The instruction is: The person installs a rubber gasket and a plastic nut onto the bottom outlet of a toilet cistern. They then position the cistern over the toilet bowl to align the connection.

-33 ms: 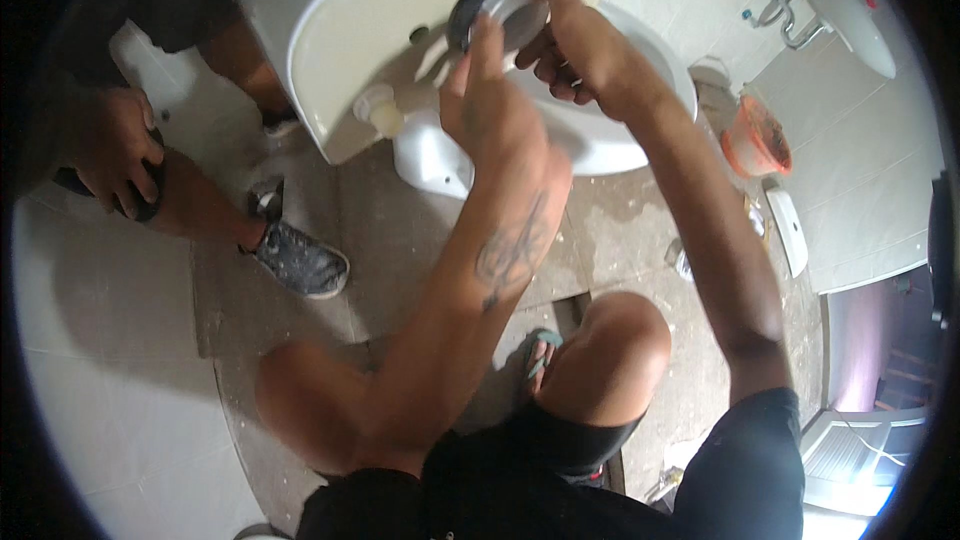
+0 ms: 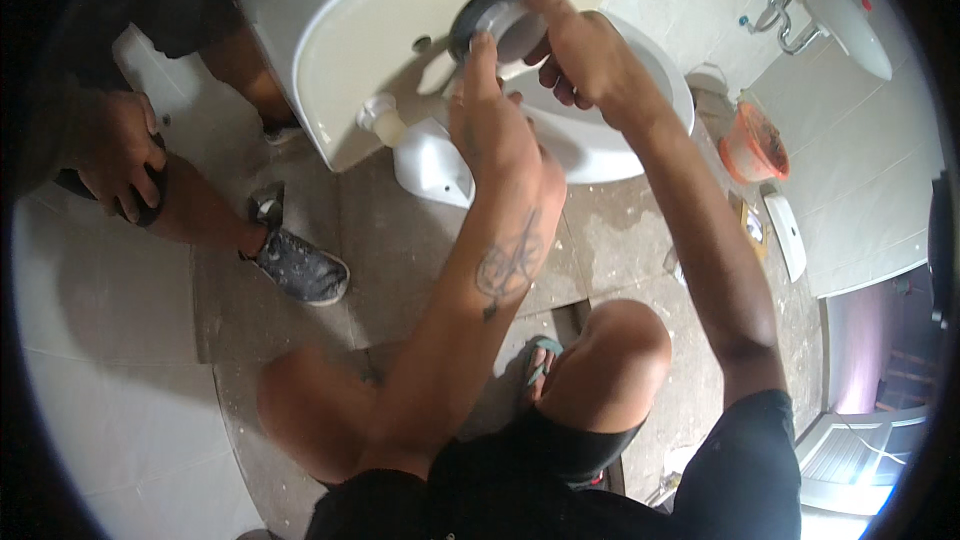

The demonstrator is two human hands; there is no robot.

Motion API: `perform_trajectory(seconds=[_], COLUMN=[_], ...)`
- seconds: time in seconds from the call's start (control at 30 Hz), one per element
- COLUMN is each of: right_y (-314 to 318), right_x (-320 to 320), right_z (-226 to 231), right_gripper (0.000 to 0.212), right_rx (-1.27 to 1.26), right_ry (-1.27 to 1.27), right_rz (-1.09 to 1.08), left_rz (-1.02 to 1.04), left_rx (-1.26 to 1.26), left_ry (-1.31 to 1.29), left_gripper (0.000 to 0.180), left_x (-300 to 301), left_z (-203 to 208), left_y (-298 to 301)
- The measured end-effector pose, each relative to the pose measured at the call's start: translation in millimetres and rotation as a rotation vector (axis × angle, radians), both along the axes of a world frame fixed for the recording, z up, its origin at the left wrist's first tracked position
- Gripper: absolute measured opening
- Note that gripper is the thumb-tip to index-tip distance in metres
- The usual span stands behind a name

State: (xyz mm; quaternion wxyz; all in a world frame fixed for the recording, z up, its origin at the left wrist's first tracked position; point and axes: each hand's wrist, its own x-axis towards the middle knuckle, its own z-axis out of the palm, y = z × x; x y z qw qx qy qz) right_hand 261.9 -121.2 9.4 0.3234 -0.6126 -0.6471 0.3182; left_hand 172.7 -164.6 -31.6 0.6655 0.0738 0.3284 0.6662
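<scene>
My left hand (image 2: 500, 125) and my right hand (image 2: 585, 55) both hold a round, dark-rimmed ring (image 2: 492, 12) with a pale, translucent middle. The left fingertips press on its lower rim, and the right fingers pinch its right side, with the lower right fingers curled. Behind the ring is a big white ceramic fixture (image 2: 312, 60) with a cream-coloured, unglazed-looking face and a small dark hole. A white, bowl-shaped part (image 2: 665, 90) of ceramic lies behind my right hand. A short cream pipe end (image 2: 385, 125) sticks out near the fixture's lower edge.
At the left, another person's hand (image 2: 120, 155) rests by their knee, and their dusty dark shoe (image 2: 305, 265) stands on the floor. An orange bucket (image 2: 752, 145), a white lid-like piece (image 2: 785, 232) and a wall-hung basin (image 2: 835, 15) are at the right.
My hands and the ring have shifted slightly downward in the picture. Both hands keep their hold, and the other person has barely moved.
</scene>
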Motion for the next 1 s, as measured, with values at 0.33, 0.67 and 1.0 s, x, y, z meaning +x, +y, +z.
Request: perform_trajectory(seconds=[0.33,0.67,1.0], right_y=[-14,-8,-1], right_x=[-16,-14,-18], right_z=[21,12,-1], right_gripper=[0.063,0.012,0.033], right_rx=[0.147,0.660,0.619], right_ry=[-0.263,-0.719,-0.481], right_rz=[-0.082,0.153,-0.025], left_rz=[-0.313,-0.323,-0.173], left_rx=[0.263,0.300,0.229], left_ry=[-0.426,-0.517,-0.660], left_gripper=[0.043,0.020,0.014], left_x=[-9,-16,-2], left_z=[-59,-56,-38], left_y=[31,32,26])
